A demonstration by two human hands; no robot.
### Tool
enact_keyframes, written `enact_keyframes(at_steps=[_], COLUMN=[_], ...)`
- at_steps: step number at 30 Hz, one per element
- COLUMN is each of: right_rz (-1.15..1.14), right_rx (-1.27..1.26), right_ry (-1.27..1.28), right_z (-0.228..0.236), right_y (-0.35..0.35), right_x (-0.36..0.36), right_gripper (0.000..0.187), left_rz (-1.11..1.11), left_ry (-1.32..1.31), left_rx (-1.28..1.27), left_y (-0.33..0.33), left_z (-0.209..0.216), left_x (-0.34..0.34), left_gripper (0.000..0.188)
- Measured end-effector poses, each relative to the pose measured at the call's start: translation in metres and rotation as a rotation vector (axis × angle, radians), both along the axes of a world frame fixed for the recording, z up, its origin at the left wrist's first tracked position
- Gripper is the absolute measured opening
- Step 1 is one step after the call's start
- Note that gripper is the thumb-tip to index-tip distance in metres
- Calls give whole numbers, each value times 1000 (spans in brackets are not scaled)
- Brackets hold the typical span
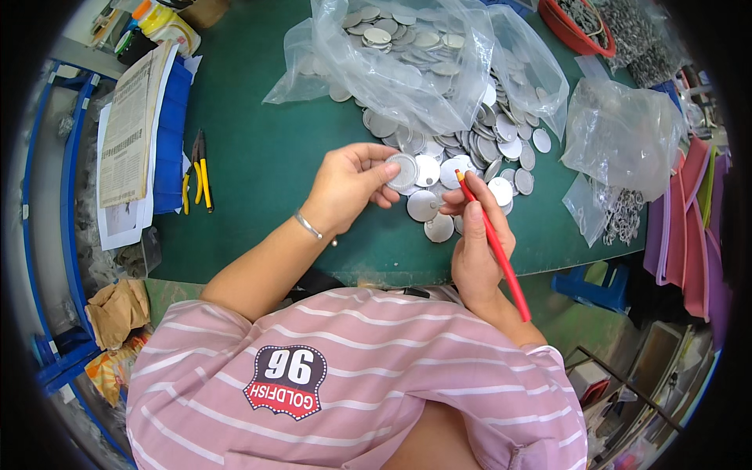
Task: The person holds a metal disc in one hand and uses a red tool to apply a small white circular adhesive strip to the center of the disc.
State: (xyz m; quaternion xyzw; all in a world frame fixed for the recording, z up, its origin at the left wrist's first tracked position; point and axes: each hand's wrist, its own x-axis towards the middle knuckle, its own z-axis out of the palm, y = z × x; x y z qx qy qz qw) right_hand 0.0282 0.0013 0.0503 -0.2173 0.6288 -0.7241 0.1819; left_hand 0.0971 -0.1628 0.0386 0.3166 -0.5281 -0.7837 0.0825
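Shiny metal discs (439, 168), glossy clear plastic bag (407, 63), matt green tabletop (258, 157), smooth red stick (495, 244)

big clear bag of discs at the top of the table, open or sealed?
Open. The clear plastic bag lies slumped on the green table, and silver discs spill from its mouth in a loose pile toward the hands.

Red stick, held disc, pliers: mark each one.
red stick (495, 247), head view, middle of its shaft along the right hand.
held disc (404, 171), head view, centre of its face at the left hand's fingertips.
pliers (199, 174), head view, yellow handles.
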Motion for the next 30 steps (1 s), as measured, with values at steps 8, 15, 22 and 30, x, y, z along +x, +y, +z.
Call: enact_keyframes(at_steps=[8,15,22,30], right_rz=[33,72,52,66], right_rx=[-95,-137,-83,-81], right_ry=[124,326,391,414], right_z=[-6,-13,-13,-12], right_y=[6,6,6,5], right_x=[2,-2,-1,-1], right_gripper=[10,5,5,5], left_rz=[-25,-5,-8,-16], left_ry=[69,91,116,124], left_rx=[165,107,14,-34], left_y=[22,25,27,27], left_z=[4,6,11,11], left_x=[13,15,16,18], left_gripper=[24,21,20,20])
